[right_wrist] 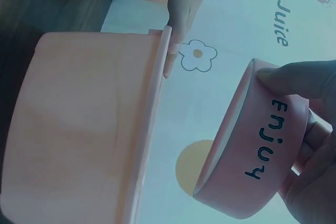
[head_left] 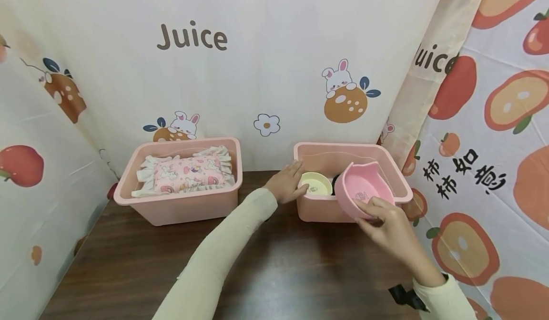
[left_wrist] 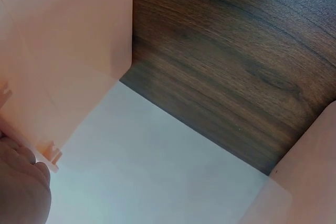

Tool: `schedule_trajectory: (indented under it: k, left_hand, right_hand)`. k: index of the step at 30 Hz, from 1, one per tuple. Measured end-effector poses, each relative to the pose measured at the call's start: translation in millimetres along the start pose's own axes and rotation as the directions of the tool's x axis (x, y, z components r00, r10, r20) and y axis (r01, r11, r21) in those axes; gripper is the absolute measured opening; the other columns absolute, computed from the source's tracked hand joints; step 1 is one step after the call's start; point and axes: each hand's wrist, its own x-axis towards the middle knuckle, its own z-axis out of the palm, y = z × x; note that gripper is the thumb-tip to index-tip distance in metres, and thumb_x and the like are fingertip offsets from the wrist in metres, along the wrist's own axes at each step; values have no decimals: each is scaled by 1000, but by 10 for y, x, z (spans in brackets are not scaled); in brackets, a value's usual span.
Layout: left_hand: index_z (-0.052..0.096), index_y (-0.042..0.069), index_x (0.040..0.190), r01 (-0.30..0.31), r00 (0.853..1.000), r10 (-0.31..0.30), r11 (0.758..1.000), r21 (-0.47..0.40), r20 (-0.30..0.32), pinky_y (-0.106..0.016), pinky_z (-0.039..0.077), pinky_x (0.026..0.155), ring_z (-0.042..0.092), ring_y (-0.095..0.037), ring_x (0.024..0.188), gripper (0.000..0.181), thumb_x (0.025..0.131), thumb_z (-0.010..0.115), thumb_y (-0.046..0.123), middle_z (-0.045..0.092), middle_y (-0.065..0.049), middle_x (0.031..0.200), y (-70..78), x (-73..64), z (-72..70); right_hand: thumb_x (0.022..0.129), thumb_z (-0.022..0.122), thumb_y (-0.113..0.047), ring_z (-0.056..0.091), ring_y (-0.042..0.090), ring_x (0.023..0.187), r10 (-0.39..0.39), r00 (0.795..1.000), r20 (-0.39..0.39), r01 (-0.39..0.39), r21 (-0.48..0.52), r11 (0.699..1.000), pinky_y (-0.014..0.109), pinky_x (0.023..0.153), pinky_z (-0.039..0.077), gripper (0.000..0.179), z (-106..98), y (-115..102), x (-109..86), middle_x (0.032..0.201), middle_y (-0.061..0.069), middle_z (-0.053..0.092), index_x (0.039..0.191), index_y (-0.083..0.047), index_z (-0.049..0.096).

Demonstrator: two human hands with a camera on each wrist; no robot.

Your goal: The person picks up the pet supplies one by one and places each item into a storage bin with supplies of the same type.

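My right hand (head_left: 388, 224) holds a pink pet bowl (head_left: 364, 186), thumb on one side and fingers on the other. The bowl is tilted over the front rim of the right pink bin (head_left: 309, 210), its ear-shaped edge upward; its outside reads "Enjoy" in the right wrist view. My left hand (head_left: 286, 182) rests on that bin's left rim with its fingers fairly straight. Inside the bin, beside those fingers, sits a pale yellow bowl (head_left: 316, 184). Part of a black item (head_left: 336, 182) shows between the two bowls, mostly hidden by the pink one.
To the left stands another pink bin (head_left: 180, 210) holding a frilled pink cushion (head_left: 188, 171). Both bins sit on a dark wooden table (head_left: 296, 282) against a printed cloth backdrop (head_left: 266, 72). More printed cloth (head_left: 510, 177) hangs at the right side.
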Motion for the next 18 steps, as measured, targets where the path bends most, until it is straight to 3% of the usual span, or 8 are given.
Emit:
schedule_trajectory:
  k: [7,12,18]
  left_hand:
    - [16,2,153,-6,1000,5,1000,-9,-12,-34,13,119,9,-25,148,72,99,31,48,14,-13,160,-8,-8,6]
    - [17,2,153,-3,1000,3,1000,-4,-5,-34,13,119,8,-25,148,73,99,29,49,12,-12,160,-12,-8,19]
    - [17,2,153,-13,1000,13,1000,-11,-20,-35,13,119,8,-25,148,73,99,28,49,13,-13,160,-16,-9,17]
  right_hand:
    - [62,82,11,37,7,57,17,1000,12,-17,26,1000,13,49,33,44,154,161,267,63,-2,46,104,3,73]
    - [64,83,6,32,3,57,15,999,31,-14,-17,1000,18,49,30,42,301,314,418,62,-5,46,105,2,73]
    - [68,82,1,39,5,56,55,997,57,-51,-72,996,23,50,34,38,475,491,589,64,-3,54,105,-2,74]
